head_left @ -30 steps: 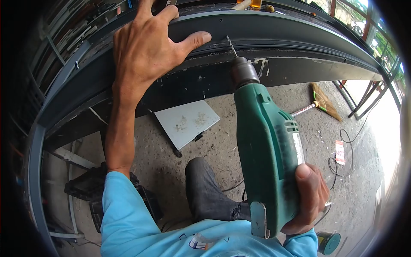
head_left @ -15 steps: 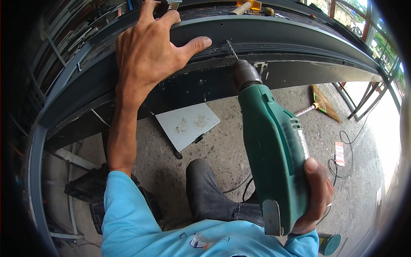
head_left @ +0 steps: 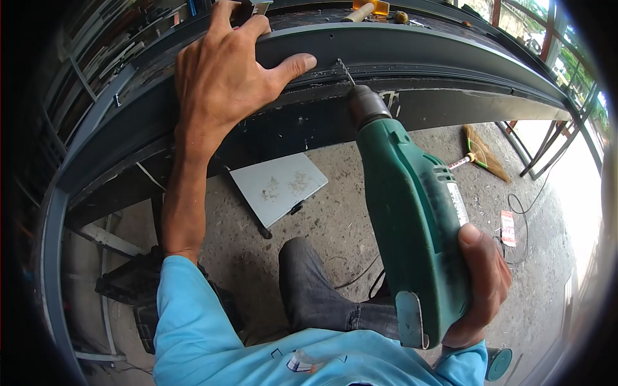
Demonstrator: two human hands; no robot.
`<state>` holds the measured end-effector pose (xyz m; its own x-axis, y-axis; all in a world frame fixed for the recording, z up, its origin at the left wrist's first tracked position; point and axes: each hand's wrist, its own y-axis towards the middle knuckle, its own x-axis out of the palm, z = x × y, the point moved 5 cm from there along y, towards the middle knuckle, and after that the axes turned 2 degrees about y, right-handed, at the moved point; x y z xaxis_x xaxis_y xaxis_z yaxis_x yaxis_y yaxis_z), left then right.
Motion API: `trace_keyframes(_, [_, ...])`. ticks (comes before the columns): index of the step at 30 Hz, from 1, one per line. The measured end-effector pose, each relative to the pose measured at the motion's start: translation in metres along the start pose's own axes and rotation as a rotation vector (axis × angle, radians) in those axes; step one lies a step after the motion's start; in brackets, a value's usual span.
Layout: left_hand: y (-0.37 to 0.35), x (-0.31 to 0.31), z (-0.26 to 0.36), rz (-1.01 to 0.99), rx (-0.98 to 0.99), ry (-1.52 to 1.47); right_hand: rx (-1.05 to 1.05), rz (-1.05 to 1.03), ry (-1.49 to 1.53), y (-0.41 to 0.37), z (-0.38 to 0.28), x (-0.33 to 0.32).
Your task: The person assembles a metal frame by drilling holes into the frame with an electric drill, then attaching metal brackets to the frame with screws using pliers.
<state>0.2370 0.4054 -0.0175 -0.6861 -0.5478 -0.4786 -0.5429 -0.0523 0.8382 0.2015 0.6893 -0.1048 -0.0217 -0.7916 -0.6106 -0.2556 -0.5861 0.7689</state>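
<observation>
A green power drill [head_left: 412, 219] is in my right hand [head_left: 483, 283], whose fingers are wrapped round its rear handle. The thin drill bit [head_left: 346, 72] points up and left, its tip against the face of a long dark grey metal profile [head_left: 412, 51]. My left hand [head_left: 225, 77] lies over the profile's upper edge, left of the bit, with the thumb stretched toward the tip. The left fingers curl over the far side beside a small metal piece [head_left: 261, 8], and their tips are partly hidden. A small hole shows in the profile above the bit.
Beyond the profile lie a wooden-handled tool [head_left: 359, 13] and an orange item [head_left: 380, 6]. Below, on the concrete floor, are a light grey panel [head_left: 280, 190], a broom [head_left: 486, 154], a cable and a red-and-white label [head_left: 508, 228]. A dark case [head_left: 129, 280] sits lower left.
The drill's rear and my right hand have moved slightly right, and the chuck has shifted slightly up and left. My left hand has stayed almost in place.
</observation>
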Motion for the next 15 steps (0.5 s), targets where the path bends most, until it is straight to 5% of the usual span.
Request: trace_keyframes(15, [0.0, 0.001, -0.001, 0.019, -0.013, 0.04, -0.021, 0.098, -0.017, 0.015, -0.007, -0.008])
